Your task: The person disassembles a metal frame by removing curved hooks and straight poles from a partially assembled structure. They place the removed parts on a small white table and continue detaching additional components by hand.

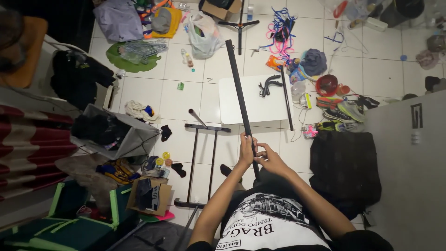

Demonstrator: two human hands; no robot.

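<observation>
A long black tube (pixel 238 88) runs from my lap up and away over the tiled floor. My left hand (pixel 246 149) is wrapped around it near its lower end. Just to the right, my right hand (pixel 268 158) has its fingers on the same tube. Beyond the tube lies a white board (pixel 269 109) with a black bracket (pixel 269 85) and a thin black rod (pixel 286 97) on it. A black metal frame (pixel 200 162) with two long bars lies on the floor to the left of my arms.
Clutter surrounds the spot: a grey box of dark clothes (pixel 116 132), a cardboard box (pixel 149 195), a green folding frame (pixel 69 218), shoes (pixel 344 114), a black bag (pixel 344 169), a plastic bag (pixel 204 35), a tripod stand (pixel 240 23).
</observation>
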